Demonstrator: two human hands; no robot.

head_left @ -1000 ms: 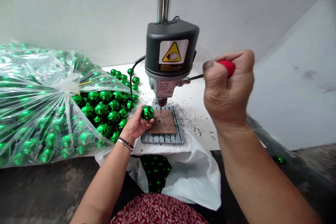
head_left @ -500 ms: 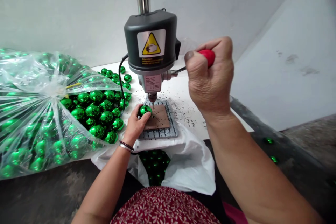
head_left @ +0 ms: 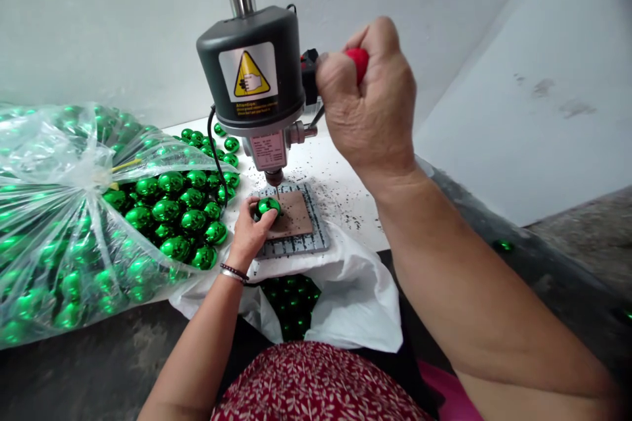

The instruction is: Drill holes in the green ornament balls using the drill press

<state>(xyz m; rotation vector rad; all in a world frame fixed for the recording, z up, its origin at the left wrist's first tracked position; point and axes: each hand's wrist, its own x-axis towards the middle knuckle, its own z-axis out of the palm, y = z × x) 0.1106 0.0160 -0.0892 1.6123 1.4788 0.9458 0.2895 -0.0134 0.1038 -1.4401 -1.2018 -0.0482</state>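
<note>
Between the thumb and fingers of my left hand [head_left: 249, 230] is a shiny green ball ornament [head_left: 268, 208], held low over a brown board [head_left: 296, 214]. The board lies on the slotted grey base [head_left: 316, 243] of a small drill press [head_left: 251, 72]. Right beside the ball, the thin bit [head_left: 278, 193] points down from the chuck [head_left: 274, 176]; whether it touches the ball I cannot tell. My right hand [head_left: 372, 102] is wrapped round the red knob [head_left: 357, 64] of the press lever, up to the right of the motor housing.
A clear plastic bag [head_left: 59, 210] at left spills several green balls [head_left: 170, 210] onto the white table [head_left: 340, 174]. Dark shavings are scattered round the base. At the table's front edge hangs an open white sack [head_left: 355, 309] with green balls inside. One ball [head_left: 503, 246] lies at right.
My right hand and the red knob have risen relative to the drill press, with the lever now angled more steeply upward. The whole view has shifted and tilted. My left hand still holds the ball.
</note>
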